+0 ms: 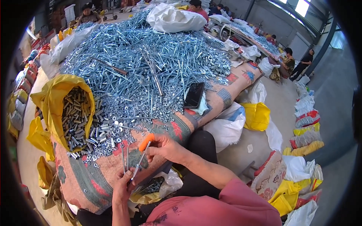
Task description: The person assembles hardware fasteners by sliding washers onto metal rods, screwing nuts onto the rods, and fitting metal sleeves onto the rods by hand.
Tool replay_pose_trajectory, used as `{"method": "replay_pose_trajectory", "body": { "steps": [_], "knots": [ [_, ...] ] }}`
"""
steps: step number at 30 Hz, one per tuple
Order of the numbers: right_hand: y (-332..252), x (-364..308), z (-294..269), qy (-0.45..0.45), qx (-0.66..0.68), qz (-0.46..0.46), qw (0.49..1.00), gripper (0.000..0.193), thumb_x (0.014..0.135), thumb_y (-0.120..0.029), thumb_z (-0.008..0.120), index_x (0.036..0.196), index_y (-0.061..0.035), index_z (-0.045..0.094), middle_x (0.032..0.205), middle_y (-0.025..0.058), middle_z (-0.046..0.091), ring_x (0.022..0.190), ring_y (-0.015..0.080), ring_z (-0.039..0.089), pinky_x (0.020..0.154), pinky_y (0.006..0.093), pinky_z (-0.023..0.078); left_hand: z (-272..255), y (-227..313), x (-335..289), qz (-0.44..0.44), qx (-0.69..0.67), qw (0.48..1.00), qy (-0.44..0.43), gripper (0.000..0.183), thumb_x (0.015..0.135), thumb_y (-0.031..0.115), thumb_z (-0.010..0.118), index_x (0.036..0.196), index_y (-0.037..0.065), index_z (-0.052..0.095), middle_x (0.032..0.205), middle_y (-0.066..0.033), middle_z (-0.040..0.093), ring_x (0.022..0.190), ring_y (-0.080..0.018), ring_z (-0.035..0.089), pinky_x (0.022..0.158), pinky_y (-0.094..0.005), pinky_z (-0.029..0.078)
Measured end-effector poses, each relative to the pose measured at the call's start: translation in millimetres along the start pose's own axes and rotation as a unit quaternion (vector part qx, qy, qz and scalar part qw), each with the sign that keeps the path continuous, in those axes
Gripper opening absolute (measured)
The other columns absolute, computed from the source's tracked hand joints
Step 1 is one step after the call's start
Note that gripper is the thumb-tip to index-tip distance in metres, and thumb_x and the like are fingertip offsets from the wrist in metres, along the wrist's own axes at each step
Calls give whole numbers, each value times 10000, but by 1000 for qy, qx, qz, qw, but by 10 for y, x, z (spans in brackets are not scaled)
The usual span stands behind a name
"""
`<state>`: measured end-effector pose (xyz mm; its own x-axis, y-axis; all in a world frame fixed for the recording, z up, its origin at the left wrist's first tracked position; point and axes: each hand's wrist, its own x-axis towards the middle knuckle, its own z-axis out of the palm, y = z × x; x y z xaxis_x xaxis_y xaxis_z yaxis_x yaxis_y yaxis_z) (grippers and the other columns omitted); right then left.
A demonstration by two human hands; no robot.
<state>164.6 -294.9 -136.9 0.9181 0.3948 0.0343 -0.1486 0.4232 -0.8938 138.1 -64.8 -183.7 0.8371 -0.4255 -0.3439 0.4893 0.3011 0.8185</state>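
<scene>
Just over the near edge of the cloth-covered counter [102,174], two thin rods [123,160] are held nearly upright by the left grip [120,187], which is closed around their lower ends — upper parts left bare, apparently so they can be reached from above. Now a slanted rod [140,162], pinched near its top by the right grip [162,147], is brought down at its lower end to the left one; it is steadied at both ends, it seems, so no swing is allowed. An orange piece [146,142] is seen at the right grip, though whether it is worn or held cannot be told.

Farther in, loose nuts [162,107] are spread thin, presumably for easy picking. To the left, a yellow sack [52,96] is set with its mouth tipped inward, so metal sleeves [77,124] are spilled within reach. Behind, long bolts [124,45] are heaped high — and at the right a phone [194,95] is laid on a pale cloth [203,106], perhaps to be spared scratches.
</scene>
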Motion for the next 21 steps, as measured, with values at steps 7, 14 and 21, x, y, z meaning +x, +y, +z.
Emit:
{"method": "replay_pose_trajectory", "body": {
  "steps": [7,14,21],
  "knots": [
    [254,82,-52,2,-30,-6,1000,155,858,-73,586,999,-10,596,812,14,589,682,74,565,652,211,483,195,-72,70,-21,6,1000,4,227,858,252,587,950,45,598,594,-14,527,391,-59,377,352,-170,234],
    [335,23,159,20,-80,68,994,148,838,-23,559,977,2,602,784,19,605,652,73,574,627,220,500,207,-88,103,-63,-49,996,35,204,888,237,547,991,64,581,714,-9,555,468,-53,391,400,-166,265],
    [201,93,150,-38,-98,46,993,152,853,-6,555,998,12,597,828,42,615,717,84,576,681,227,502,139,-71,53,-70,-165,981,-68,249,868,212,591,1034,30,556,813,-44,571,476,-50,368,406,-172,259]
  ]
}}
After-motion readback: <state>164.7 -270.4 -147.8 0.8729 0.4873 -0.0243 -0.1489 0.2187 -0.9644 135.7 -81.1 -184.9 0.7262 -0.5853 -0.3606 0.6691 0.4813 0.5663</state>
